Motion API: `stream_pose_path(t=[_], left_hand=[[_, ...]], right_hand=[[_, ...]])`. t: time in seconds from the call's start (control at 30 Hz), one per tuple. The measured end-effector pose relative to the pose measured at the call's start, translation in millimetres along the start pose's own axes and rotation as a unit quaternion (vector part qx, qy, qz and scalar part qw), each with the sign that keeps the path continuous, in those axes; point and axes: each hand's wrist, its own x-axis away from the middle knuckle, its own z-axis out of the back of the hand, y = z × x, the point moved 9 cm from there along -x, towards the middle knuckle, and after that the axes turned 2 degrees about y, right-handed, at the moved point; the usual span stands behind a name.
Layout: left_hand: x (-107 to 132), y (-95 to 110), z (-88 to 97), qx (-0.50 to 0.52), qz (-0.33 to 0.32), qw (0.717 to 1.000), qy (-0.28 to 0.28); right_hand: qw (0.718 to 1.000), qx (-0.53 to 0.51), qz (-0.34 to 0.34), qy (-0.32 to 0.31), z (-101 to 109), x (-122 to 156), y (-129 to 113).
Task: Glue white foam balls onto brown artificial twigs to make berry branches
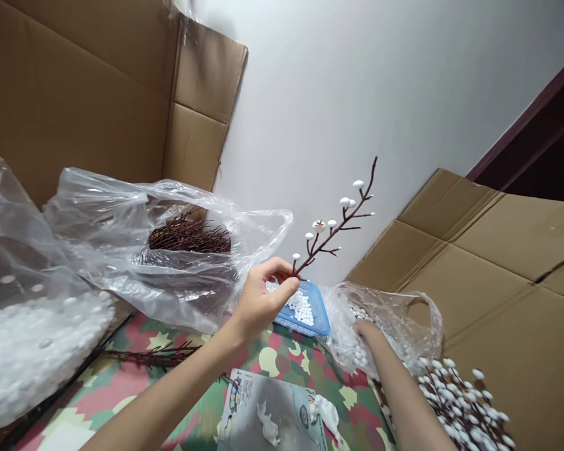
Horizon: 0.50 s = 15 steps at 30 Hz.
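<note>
Brown plastic twig (334, 228) stands at frame centre, pinched in my left hand (263, 300), only a few white foam buds (358, 185) on it. My right hand (369, 332) reaches into a plastic bag (395, 319), its grip hidden. Fully budded twigs (460, 401) heap lower right; bare twigs (190, 235) lie bagged left of centre.

This was a plain room in a home, set up for handmade craft work rather than a proper workshop. It had a white painted wall (338, 125) and a dark wooden door frame (531, 119). Flattened cardboard sheets (498, 282) leaned about, a patterned cloth (291, 369) lay underneath, and plastic bags (122, 250) held white foam beads (32, 351) and brown twig sprays (188, 233).
</note>
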Motion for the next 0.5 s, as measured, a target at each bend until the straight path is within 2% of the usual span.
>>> stream_pose_path(t=[0.13, 0.23, 0.3, 0.4, 0.43, 0.5], left_hand=[[-1, -10, -3.1, 0.045, 0.035, 0.998, -0.008], [1, -22, -8.8, 0.104, 0.081, 0.991, -0.016], [5, -28, -15.8, 0.144, 0.115, 0.983, -0.026], [17, -33, -31.8, 0.197, 0.171, 0.964, -0.048], [21, -34, -37.3, 0.213, 0.189, 0.957, -0.052], [30, -33, -46.3, 0.244, 0.212, 0.945, -0.052]], right_hand=[[0.998, -0.065, 0.017, 0.015, 21, -9, -6], [0.987, -0.134, 0.039, 0.086, 59, -7, -13], [0.968, -0.193, 0.054, 0.148, 91, 7, -18], [0.924, -0.301, 0.089, 0.218, 134, 54, -42], [0.898, -0.357, 0.109, 0.233, 146, 75, -55], [0.752, -0.604, 0.153, 0.217, 163, 119, -80]])
